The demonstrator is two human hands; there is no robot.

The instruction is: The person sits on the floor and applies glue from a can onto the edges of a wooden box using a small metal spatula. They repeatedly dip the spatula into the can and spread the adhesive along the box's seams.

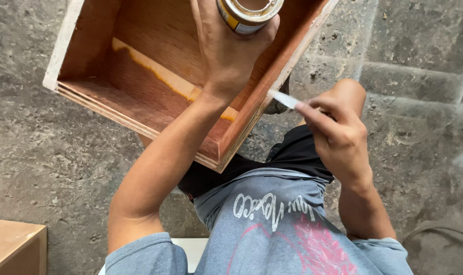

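Glue can (247, 14) sits in the closed left hand (226, 48), over the tilted wooden box (155, 76); right hand (338, 137) pinches a small stick (284, 99) beside the box's edge, ready for spreading.

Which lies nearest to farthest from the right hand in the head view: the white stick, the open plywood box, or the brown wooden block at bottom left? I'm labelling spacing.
1. Thin white stick: pinched in the right hand, pointing up-left.
2. Open plywood box: just left of that hand, its near edge by the stick's tip.
3. Brown wooden block: far off at the bottom-left corner.
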